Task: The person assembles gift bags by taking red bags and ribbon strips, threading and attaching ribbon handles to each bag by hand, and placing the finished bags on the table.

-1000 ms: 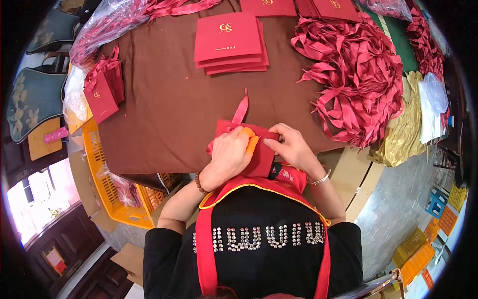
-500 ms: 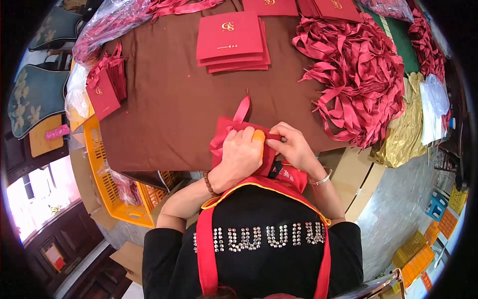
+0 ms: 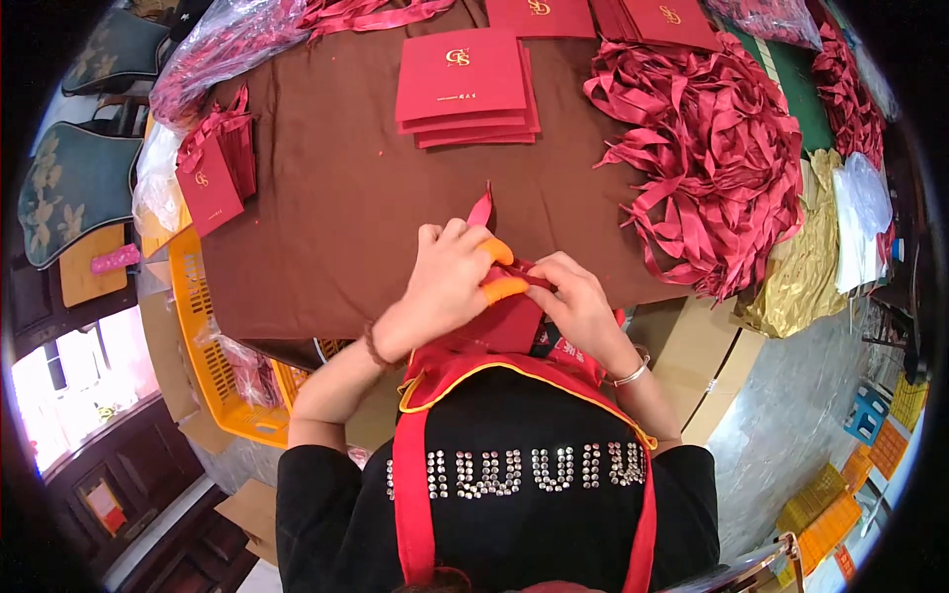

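At the near edge of the table I have a small red paper bag (image 3: 509, 324) with a red ribbon (image 3: 481, 210) sticking out beyond it. My left hand (image 3: 447, 275) wears orange finger covers on thumb and index finger, and these two pinch the ribbon at the bag's upper edge. Close beside it, my right hand (image 3: 578, 304) is closed, thumb and fingertips pressed on the red ribbon at the same spot. The hands partly hide the bag, and exactly how the ribbon runs between the fingers is not visible.
Flat red bags (image 3: 463, 84) lie stacked ahead, and a big heap of loose red ribbons (image 3: 707, 163) lies on the right. Finished-looking bags with ribbons (image 3: 213, 183) rest at the left edge. Below stand a yellow crate (image 3: 213, 371) and a cardboard box (image 3: 697, 346).
My left hand has lifted and turned, its covered thumb and index finger now showing in a pinch. Less of the bag shows. The right hand has shifted slightly down.
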### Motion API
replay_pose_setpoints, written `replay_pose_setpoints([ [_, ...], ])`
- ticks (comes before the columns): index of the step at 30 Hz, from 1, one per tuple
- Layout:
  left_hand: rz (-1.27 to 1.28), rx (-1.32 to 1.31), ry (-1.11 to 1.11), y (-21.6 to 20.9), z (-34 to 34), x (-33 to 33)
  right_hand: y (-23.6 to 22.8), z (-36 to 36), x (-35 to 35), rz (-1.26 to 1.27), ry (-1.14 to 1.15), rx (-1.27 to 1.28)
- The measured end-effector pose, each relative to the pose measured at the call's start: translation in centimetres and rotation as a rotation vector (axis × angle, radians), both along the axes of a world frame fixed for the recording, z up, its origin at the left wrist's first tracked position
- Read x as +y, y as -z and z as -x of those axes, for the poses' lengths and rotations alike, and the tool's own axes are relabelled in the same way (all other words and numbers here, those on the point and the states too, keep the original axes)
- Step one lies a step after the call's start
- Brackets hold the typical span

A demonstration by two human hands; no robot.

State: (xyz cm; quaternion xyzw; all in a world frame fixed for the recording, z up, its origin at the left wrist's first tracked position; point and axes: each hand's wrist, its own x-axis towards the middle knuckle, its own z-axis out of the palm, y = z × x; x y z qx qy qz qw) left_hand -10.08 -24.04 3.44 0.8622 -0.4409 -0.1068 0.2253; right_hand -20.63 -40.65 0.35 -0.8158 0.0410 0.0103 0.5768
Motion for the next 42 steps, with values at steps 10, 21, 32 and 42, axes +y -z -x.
replay_pose_setpoints([
  [10,-0.545,0.593,0.307,-2.1,-5.7,-3.5,-0.7,0.6,1.7,0.086,0.057,-0.106],
  [21,-0.489,0.723,-0.011,-1.2,-5.2,-3.3,0.5,0.0,1.4,0.058,0.074,-0.109],
  [32,-0.277,0.602,-0.094,0.3,-7.1,-3.9,-0.7,-0.9,0.5,-0.319,-0.105,0.186],
  [42,-0.371,0.514,-0.063,-2.1,-7.6,-2.3,1.4,-0.3,1.1,-0.267,-0.075,0.256],
])
